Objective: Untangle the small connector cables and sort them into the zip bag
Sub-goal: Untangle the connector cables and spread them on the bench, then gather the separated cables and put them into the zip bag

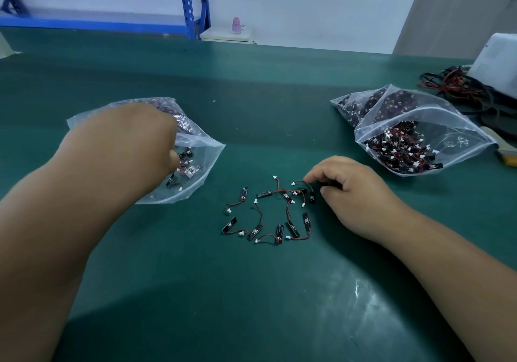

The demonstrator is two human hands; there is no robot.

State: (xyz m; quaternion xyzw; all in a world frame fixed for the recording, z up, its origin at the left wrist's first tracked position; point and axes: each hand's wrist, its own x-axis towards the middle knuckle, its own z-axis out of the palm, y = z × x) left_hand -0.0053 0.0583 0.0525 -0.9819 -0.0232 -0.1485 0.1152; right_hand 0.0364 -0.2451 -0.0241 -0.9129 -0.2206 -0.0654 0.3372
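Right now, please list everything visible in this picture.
Loose connector cables: about ten, black, red-wired, table centre.
Left zip bag: one, clear, left.
Right zip bags: seemingly two, clear, cable-filled, right.
Wire tangle: one, black-red, far right.
Device: one, white, right edge.
Tan object: one, beside right bags.
Bottle: one, pink, behind table.
Shelf frame: one, blue, back.
Table: one, green.
Left hand: one, in left bag's mouth.
Right hand: one, pinching a loose cable.
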